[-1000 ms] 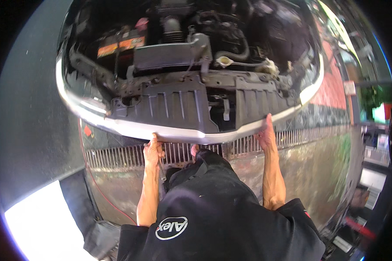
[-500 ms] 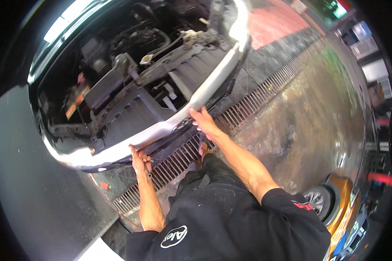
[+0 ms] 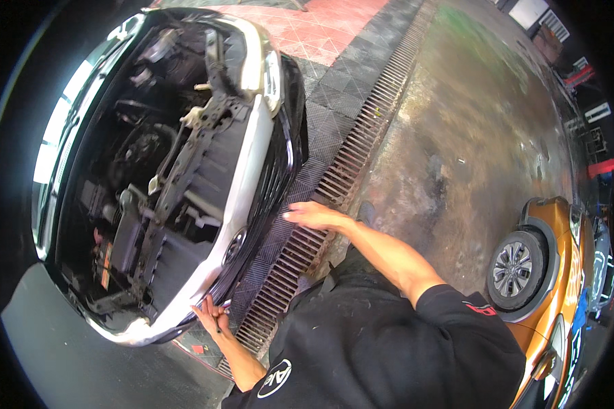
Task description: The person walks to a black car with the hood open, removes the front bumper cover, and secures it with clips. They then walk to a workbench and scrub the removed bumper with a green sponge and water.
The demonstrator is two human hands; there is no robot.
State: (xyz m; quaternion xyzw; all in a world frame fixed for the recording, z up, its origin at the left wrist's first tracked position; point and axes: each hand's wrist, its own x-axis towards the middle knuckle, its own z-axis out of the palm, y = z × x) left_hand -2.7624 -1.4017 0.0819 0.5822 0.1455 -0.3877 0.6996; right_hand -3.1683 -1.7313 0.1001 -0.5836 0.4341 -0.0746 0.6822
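Note:
The front of a car with a white bumper and hood edge (image 3: 241, 184) stands before me at the left, its engine bay (image 3: 129, 143) uncovered. My left hand (image 3: 213, 317) is at the lower part of the front edge, thumb and forefinger stretched along it, the other fingers curled round a small dark tool (image 3: 218, 332) whose kind I cannot make out. Apart from the car, my right hand (image 3: 310, 215) hangs over the floor with its fingers stretched out and nothing in it. Between the hands lie the black grille (image 3: 262, 204) and an oval badge (image 3: 235, 245).
A metal drain grate (image 3: 361, 129) runs along the floor beside black and red floor tiles (image 3: 327, 27). To the right is wet, stained concrete (image 3: 450, 170). An orange car (image 3: 542, 307) with a front wheel stands at the right. A grey panel (image 3: 68, 347) is at lower left.
My view has swung right, so the car sits further left. The right hand has come off the bumper edge and away from it. The left hand stays at the front edge with the tool.

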